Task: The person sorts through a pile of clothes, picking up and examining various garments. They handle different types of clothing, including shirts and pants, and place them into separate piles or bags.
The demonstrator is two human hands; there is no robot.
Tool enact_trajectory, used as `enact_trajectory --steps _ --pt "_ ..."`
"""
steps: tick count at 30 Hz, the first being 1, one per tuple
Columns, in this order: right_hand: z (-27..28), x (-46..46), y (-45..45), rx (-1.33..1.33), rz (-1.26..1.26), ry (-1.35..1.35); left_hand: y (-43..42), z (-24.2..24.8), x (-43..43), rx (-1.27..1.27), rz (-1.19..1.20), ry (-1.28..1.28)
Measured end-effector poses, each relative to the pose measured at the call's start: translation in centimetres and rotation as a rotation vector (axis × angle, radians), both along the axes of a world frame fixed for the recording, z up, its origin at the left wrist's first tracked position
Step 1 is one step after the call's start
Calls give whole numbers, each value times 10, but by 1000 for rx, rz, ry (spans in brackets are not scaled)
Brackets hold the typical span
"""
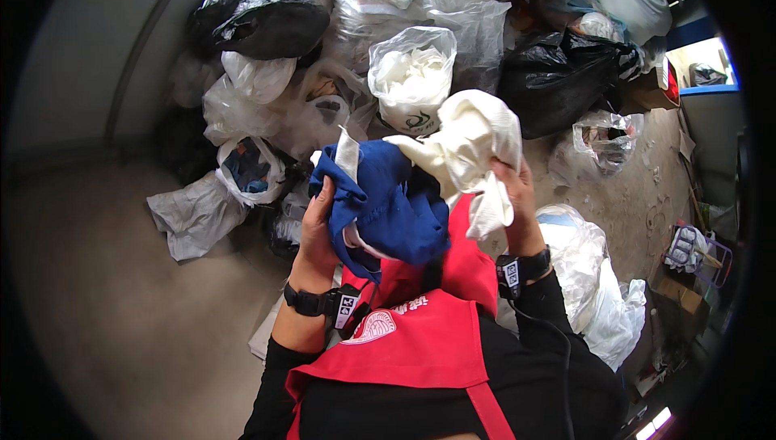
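A bunched blue cloth (pixel 394 210) with white trim is gripped at its left side by my left hand (pixel 318 222). My right hand (pixel 518 197) holds a crumpled cream-white cloth (pixel 479 131), which rises above the fingers and hangs down in a loose end. The two cloths meet in front of my red apron (pixel 418 349). Just beyond them stands an open white plastic bag (pixel 412 91) filled with pale fabric pieces. Each wrist carries a black strap with a small device.
Black bags (pixel 260 22) and clear plastic bags are heaped ahead. An open bag of dark blue fabric (pixel 251 173) stands left, beside a white sack (pixel 197 216). White plastic bags (pixel 576 270) lie by my right arm. A cardboard box (pixel 679 300) is farther right.
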State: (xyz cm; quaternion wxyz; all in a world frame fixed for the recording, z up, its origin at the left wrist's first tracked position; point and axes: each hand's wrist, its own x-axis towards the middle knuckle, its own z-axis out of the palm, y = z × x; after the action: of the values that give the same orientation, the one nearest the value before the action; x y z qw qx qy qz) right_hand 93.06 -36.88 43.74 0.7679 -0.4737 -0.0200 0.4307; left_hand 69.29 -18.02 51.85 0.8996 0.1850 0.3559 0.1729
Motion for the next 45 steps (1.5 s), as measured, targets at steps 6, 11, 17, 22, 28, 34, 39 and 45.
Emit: enact_trajectory --steps 6,11,17,22,28,34,39,45 --pt "23 -3 -16 -9 128 -194 12 -19 -29 -89 148 -126" --pt "52 -58 11 -123 408 -423 19 -31 -47 -153 134 -479" --pt "71 -127 65 -181 375 -820 30 -32 -63 -288 80 -563" --pt "77 -118 48 -179 563 -499 56 -36 -53 -198 -78 -197" --pt "92 -78 7 3 36 66 61 -31 -3 -63 -227 137" --pt "100 16 -41 -171 38 -98 23 -17 54 -119 -114 -207" --pt "63 80 -40 -235 184 -543 -25 -18 158 -114 -84 -197" --pt "82 178 -77 -122 287 -112 -59 -34 279 -132 -146 -66"
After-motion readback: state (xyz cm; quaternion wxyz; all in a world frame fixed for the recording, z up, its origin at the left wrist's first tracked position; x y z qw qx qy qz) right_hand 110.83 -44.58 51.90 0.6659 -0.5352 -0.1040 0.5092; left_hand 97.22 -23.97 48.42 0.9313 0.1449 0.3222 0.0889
